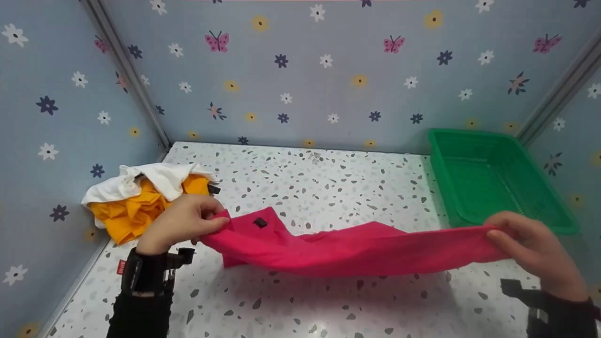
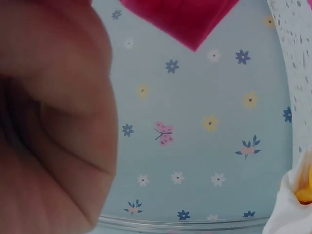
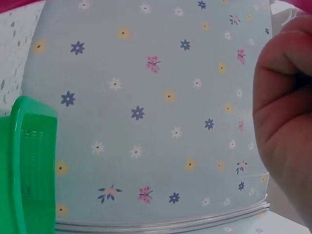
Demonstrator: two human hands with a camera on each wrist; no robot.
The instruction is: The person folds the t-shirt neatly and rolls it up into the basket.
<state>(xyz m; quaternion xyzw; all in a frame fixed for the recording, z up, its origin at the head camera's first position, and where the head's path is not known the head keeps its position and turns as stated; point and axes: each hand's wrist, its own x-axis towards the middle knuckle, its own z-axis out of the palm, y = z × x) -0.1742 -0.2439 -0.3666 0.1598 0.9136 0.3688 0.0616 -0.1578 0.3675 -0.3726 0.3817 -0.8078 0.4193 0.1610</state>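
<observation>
A bright pink piece of cloth (image 1: 338,253) with a small black tag hangs stretched sideways between both hands, above the speckled tabletop. My left hand (image 1: 183,220) pinches its left end between thumb and fingers. At the other end my right hand (image 1: 530,244) pinches a corner, and the upper edge there is pulled nearly straight. The middle of the cloth sags in loose folds. In the left wrist view a pointed corner of the pink cloth (image 2: 190,24) dangles beside the curled left hand (image 2: 58,117). The right wrist view has the curled right hand (image 3: 287,107) at its right edge.
An orange-yellow cloth (image 1: 131,211) and a white cloth (image 1: 117,188) lie crumpled together on the table's left side. A green plastic basket (image 1: 441,173) stands at the right, near the back wall. Flower-patterned panels (image 1: 324,80) enclose the speckled tabletop (image 1: 319,188) at the back and sides.
</observation>
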